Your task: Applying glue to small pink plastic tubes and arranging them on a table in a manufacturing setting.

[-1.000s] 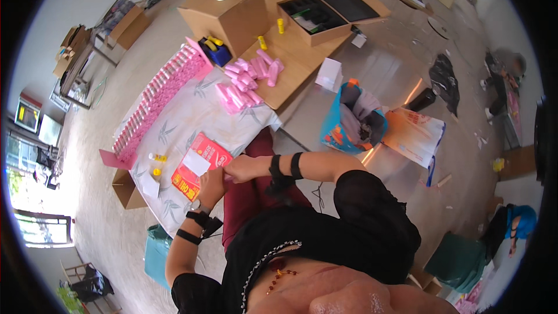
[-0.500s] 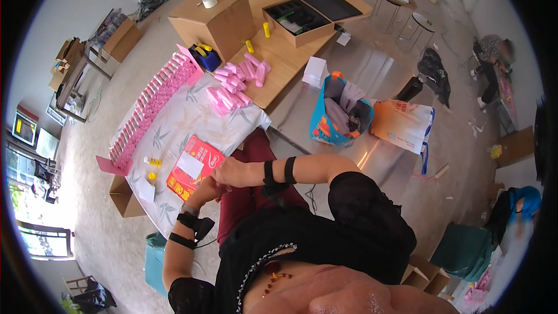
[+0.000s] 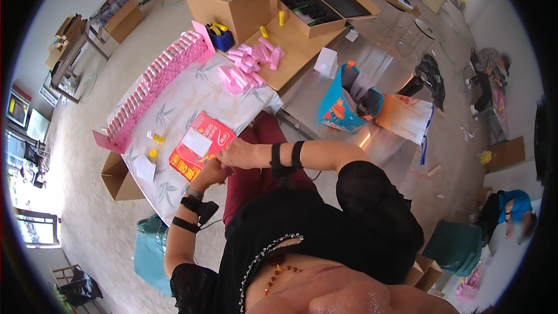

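My left hand (image 3: 210,175), with a watch at the wrist, and my right hand (image 3: 239,154) meet at the near edge of a red and yellow printed sheet or flat packet (image 3: 217,130). Both hands have curled fingers pressed together; anything between them is too small or hidden to name. On the red packet lies a white paper piece (image 3: 196,142). Left of it on the patterned cloth are a clear tube with a yellow end (image 3: 155,137), a loose yellow cap (image 3: 153,153) and a white paper (image 3: 145,167).
A long pink tray (image 3: 157,84) of upright pink rolls lines the table's far left. Loose pink rolls (image 3: 250,70) lie near a blue holder (image 3: 221,40) and a cardboard box (image 3: 232,9). Rightward stand a blue bag (image 3: 337,108) and an open box (image 3: 314,26). Other people sit at right.
The whole view has shifted, so the table's things appear farther right and most sit a little higher. My hands stay together beside the red packet, with only slight movement.
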`<state>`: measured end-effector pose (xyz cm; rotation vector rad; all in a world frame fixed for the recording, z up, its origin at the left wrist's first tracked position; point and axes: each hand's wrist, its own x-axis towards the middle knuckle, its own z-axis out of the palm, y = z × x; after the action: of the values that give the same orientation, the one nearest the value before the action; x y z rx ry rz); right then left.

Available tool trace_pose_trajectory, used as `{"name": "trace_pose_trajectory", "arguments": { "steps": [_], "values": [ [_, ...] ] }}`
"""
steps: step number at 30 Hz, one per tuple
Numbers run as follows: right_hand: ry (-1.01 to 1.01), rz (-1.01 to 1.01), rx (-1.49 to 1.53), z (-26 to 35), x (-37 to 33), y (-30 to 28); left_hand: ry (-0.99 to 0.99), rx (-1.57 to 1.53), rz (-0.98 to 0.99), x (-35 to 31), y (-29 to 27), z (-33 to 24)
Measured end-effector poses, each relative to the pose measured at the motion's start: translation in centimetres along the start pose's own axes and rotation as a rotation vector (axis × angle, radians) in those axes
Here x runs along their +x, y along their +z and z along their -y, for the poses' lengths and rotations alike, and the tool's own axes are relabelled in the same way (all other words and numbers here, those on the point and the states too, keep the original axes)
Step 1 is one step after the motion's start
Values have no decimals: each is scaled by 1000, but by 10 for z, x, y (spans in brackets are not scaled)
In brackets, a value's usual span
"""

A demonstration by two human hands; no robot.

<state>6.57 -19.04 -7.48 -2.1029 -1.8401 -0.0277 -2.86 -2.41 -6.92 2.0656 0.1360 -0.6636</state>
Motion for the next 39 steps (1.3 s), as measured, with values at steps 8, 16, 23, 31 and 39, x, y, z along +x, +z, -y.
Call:
{"name": "trace_pose_trajectory", "arguments": {
  "steps": [8,16,23,31,39],
  "values": [
    [113,257,172,7,29,21,165,732,-589,-25,13,24],
    [-20,14,2,22,41,47,-116,-132,-37,-20,-3,49],
    [73,253,190,5,44,41,148,626,-523,-21,4,46],
    [-33,98,59,-5,49,56,-86,-345,183,7,-27,69],
    [27,293,239,-31,51,61,274,546,-284,22,-28,73]
  ]
}}
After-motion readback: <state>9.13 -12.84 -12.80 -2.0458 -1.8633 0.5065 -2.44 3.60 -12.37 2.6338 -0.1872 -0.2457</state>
